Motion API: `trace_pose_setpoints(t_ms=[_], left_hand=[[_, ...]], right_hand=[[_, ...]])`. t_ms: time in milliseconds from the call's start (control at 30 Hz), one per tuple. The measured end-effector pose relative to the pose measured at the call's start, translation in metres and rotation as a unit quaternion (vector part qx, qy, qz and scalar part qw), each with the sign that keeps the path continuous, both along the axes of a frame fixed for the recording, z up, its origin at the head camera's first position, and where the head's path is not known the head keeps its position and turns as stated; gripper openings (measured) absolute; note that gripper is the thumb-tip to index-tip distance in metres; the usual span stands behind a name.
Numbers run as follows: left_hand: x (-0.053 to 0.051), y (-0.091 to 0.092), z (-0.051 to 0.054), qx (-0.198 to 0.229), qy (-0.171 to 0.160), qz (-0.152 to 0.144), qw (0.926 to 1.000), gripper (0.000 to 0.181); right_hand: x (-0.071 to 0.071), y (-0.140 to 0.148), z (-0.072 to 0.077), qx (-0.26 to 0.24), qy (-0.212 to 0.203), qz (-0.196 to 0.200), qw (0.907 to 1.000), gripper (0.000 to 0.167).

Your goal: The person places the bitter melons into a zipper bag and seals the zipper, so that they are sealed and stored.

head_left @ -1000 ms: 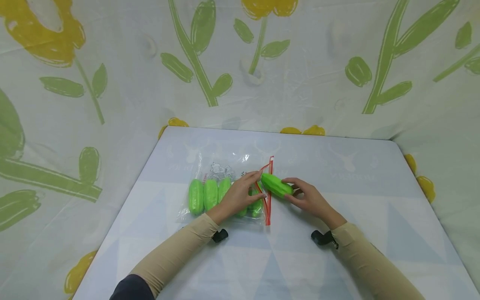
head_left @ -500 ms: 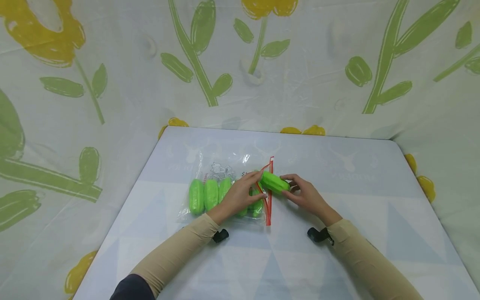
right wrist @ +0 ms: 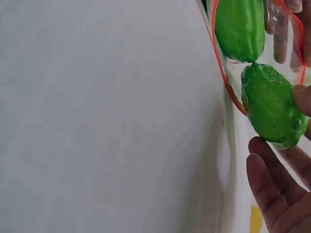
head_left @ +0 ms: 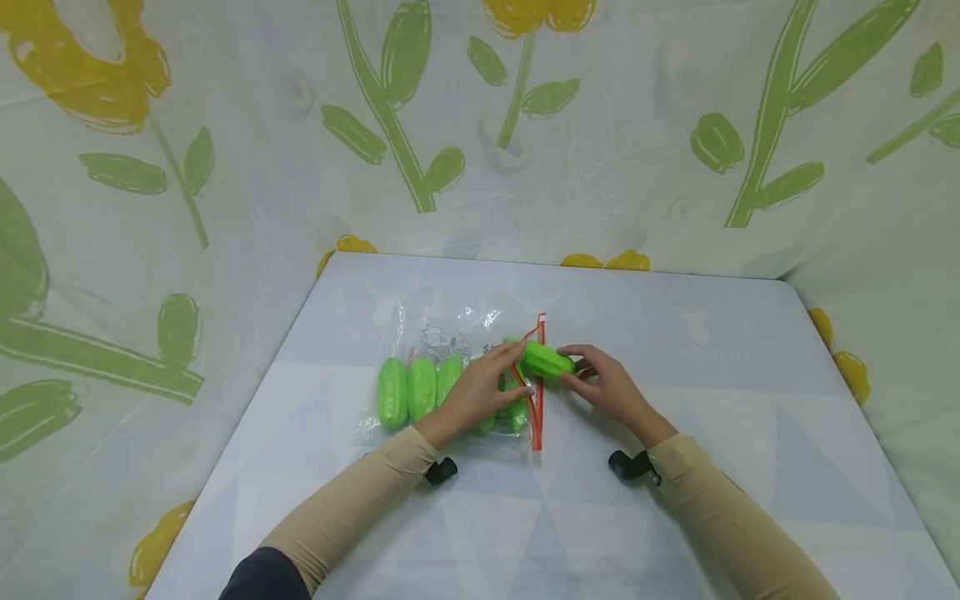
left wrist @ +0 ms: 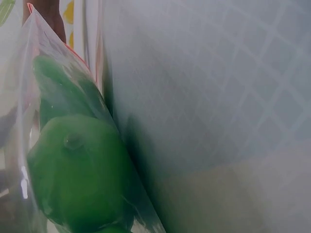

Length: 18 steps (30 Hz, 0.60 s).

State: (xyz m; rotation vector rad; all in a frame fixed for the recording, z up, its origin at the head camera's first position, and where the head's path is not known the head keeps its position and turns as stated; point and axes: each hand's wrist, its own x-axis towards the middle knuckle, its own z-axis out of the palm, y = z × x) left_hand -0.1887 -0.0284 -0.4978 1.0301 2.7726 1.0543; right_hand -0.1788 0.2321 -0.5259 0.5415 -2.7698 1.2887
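Observation:
A clear zip bag [head_left: 480, 321] with a red-edged mouth lies on the table, mouth to the right. Several stubby green cucumbers [head_left: 392, 393] sit side by side inside it. My left hand [head_left: 480, 390] reaches over the bag and holds its red rim [head_left: 537, 421] apart between thumb and fingers. In my right hand [head_left: 611, 387], thumb and fingertips pinch the right end of another green cucumber [head_left: 547, 362], whose far end is inside the bag mouth. The right wrist view shows this cucumber [right wrist: 272, 104] near one in the bag [right wrist: 240, 29]. Bagged cucumbers [left wrist: 82, 170] fill the left wrist view's left side.
The table [head_left: 675, 517] has a pale patterned cover. A flower-printed curtain [head_left: 615, 192] hangs behind it and along both sides. Black wrist cameras [head_left: 632, 467] stick out beneath both forearms.
My right hand has moved slightly left, carrying the cucumber farther into the bag mouth. My left hand and the bag have hardly moved.

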Motion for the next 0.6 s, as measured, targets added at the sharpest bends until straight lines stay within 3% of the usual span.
trace_pose_setpoints(t_ms=[367, 600], left_hand=[[-0.0009, -0.0002, 0.0009, 0.002, 0.004, -0.001, 1.0, 0.08], [-0.0011, 0.0001, 0.0005, 0.002, 0.008, 0.002, 1.0, 0.08]], right_hand=[[-0.0044, -0.0082, -0.0002, 0.007, -0.004, -0.02, 0.9998, 0.043], [-0.0031, -0.0087, 0.0009, 0.003, -0.008, -0.006, 0.9999, 0.04]])
